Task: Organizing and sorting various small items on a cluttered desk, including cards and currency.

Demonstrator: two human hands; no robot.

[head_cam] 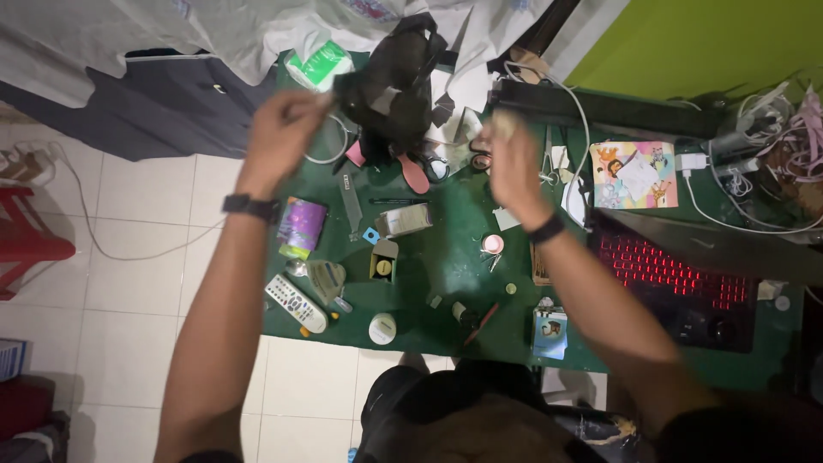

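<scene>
In the head view, nearest the camera is the person's dark lap at the bottom edge, with both forearms reaching up and away over the green bench. The left hand is closed around something small and pale at its fingertips, just beside a dark crumpled bag that stands at the far side of the bench; whether the fingers also pinch the bag itself I cannot tell through the blur. The right hand is curled about a small pale lump, held apart from the bag. The bag looks soft, light and floppy, so I judge it would sag if lifted by one corner and is best taken at its top edge or handles. Each wrist carries one dark band, two in all. On the bench lie one white remote control, one purple packet, one round white lid, one laptop with red-lit keys and one colourful card. A white charger cable runs nearby
</scene>
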